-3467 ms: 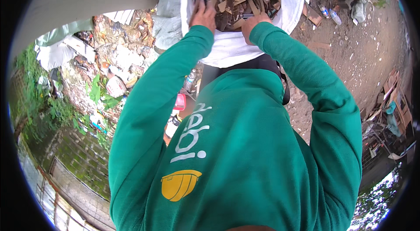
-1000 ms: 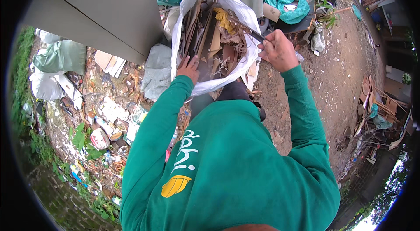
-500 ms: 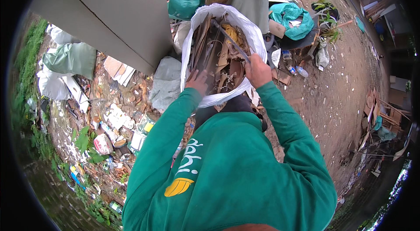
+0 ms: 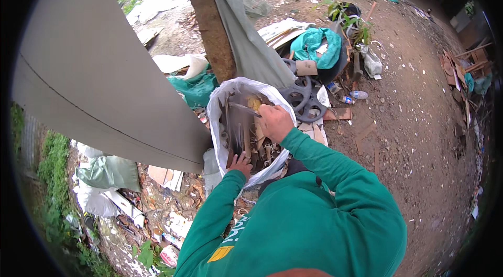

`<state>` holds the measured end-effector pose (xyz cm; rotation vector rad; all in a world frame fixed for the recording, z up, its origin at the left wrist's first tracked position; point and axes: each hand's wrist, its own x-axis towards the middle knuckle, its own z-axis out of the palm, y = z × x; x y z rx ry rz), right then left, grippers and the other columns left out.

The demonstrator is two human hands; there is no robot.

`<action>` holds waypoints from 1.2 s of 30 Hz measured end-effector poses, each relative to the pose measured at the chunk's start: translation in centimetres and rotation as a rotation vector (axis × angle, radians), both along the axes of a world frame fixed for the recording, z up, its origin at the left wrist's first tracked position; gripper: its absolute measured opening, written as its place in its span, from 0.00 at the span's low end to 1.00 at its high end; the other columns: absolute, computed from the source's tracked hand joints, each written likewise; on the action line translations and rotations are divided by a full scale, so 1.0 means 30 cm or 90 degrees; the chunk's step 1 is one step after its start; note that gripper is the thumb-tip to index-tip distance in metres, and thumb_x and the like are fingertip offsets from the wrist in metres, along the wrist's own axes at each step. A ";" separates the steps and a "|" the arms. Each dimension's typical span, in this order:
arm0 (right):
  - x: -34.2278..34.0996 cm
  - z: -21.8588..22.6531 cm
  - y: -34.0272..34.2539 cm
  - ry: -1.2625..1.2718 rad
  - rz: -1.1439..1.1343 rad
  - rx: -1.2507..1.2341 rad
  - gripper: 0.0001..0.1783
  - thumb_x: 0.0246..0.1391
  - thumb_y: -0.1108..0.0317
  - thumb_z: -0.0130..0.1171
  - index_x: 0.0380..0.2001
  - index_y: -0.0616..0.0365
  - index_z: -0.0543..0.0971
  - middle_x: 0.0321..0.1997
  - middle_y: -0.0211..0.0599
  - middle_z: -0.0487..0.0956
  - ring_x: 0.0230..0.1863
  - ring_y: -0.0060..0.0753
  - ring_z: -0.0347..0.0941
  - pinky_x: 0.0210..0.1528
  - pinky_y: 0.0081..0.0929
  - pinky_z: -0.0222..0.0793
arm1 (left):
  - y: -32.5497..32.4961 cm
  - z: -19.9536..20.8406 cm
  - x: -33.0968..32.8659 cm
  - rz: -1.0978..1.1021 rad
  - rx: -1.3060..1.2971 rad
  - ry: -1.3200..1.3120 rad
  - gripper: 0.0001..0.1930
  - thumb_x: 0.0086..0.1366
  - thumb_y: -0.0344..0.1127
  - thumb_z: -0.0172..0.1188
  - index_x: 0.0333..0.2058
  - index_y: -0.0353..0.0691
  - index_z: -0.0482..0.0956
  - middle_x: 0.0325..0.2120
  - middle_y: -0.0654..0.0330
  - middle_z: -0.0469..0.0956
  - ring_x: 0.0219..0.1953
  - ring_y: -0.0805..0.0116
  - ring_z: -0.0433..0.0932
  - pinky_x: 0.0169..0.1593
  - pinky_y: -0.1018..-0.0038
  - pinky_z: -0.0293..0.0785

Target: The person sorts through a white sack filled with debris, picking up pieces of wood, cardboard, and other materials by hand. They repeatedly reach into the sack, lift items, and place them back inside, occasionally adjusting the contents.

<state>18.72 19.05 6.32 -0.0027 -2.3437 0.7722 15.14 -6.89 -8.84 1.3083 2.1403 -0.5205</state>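
A white woven sack (image 4: 214, 114) stands upright with its mouth wide, holding brown flat strips, cardboard-like scraps (image 4: 260, 138) and a crumpled yellow piece (image 4: 254, 103). My right hand (image 4: 276, 123) is closed around one end of a thin grey rod (image 4: 244, 109) above the sack's mouth. The rod's other end points to the left, across the sack. My left hand (image 4: 240, 165) rests inside the near left rim with its fingers stretched out against the scraps. Motion blurs the strips between my hands.
A large grey panel (image 4: 112, 83) slants along the left, close to the sack. Behind stands a tree trunk (image 4: 209, 20) draped with grey cloth (image 4: 251, 30). Black plastic wheel-like parts (image 4: 305, 100), a teal bag (image 4: 317, 49) and bottles (image 4: 359, 94) lie to the right. Litter covers the lower left ground.
The view has turned, so the sack sits lower in it. My right hand has moved inward over the sack's mouth with the rod, which now lies flatter. My left hand stays at the near left rim.
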 end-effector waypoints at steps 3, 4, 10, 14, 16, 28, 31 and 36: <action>-0.040 0.081 0.012 0.018 0.073 0.005 0.11 0.49 0.73 0.60 0.38 0.54 0.74 0.30 0.40 0.77 0.32 0.50 0.76 0.37 0.43 0.73 | 0.018 0.039 0.001 0.035 0.027 -0.058 0.18 0.63 0.42 0.57 0.50 0.48 0.81 0.66 0.56 0.64 0.76 0.54 0.42 0.74 0.46 0.37; -0.087 0.128 0.015 0.066 0.100 0.021 0.12 0.49 0.73 0.60 0.39 0.55 0.74 0.31 0.39 0.78 0.33 0.49 0.76 0.37 0.43 0.74 | -0.011 0.018 -0.012 0.038 0.005 -0.055 0.19 0.63 0.42 0.57 0.51 0.47 0.81 0.68 0.56 0.61 0.76 0.54 0.42 0.75 0.46 0.36; -0.377 0.304 0.076 0.425 0.186 0.120 0.10 0.49 0.74 0.59 0.37 0.58 0.74 0.32 0.37 0.78 0.30 0.41 0.76 0.36 0.37 0.74 | -0.047 0.075 -0.011 0.085 0.028 -0.067 0.22 0.62 0.41 0.59 0.56 0.51 0.78 0.68 0.61 0.62 0.76 0.59 0.42 0.75 0.49 0.37; -0.564 0.184 0.385 0.097 -0.106 0.378 0.08 0.54 0.70 0.51 0.38 0.54 0.70 0.29 0.34 0.76 0.31 0.39 0.79 0.47 0.36 0.69 | 0.029 0.043 -0.067 0.023 0.052 -0.068 0.23 0.61 0.48 0.63 0.55 0.53 0.79 0.67 0.65 0.64 0.74 0.57 0.46 0.74 0.47 0.43; -0.492 0.182 0.276 0.195 -0.011 0.245 0.08 0.53 0.71 0.53 0.38 0.54 0.70 0.31 0.37 0.77 0.32 0.42 0.79 0.47 0.39 0.69 | -0.068 -0.012 -0.062 0.088 0.137 -0.070 0.22 0.57 0.44 0.66 0.51 0.51 0.82 0.63 0.63 0.69 0.73 0.57 0.51 0.73 0.46 0.45; 0.729 -0.790 0.397 -0.136 -0.646 -0.862 0.17 0.63 0.76 0.49 0.53 0.71 0.71 0.38 0.47 0.82 0.35 0.40 0.83 0.37 0.33 0.80 | 0.007 0.088 -0.024 0.165 0.097 -0.129 0.24 0.60 0.46 0.65 0.55 0.47 0.80 0.66 0.58 0.66 0.75 0.59 0.47 0.75 0.52 0.38; 0.956 -0.893 0.518 -1.158 -0.176 0.104 0.18 0.61 0.65 0.52 0.46 0.70 0.79 0.44 0.47 0.83 0.47 0.43 0.81 0.50 0.37 0.75 | -0.006 0.086 -0.020 0.146 0.078 -0.104 0.23 0.62 0.48 0.62 0.54 0.48 0.80 0.66 0.59 0.66 0.75 0.58 0.46 0.75 0.50 0.38; 1.076 -1.146 0.935 -0.877 -0.630 -0.205 0.22 0.58 0.59 0.55 0.46 0.68 0.78 0.42 0.53 0.83 0.42 0.45 0.83 0.42 0.38 0.79 | 0.023 0.110 0.001 0.144 0.063 -0.127 0.22 0.63 0.48 0.62 0.51 0.42 0.81 0.66 0.60 0.64 0.75 0.60 0.44 0.76 0.52 0.38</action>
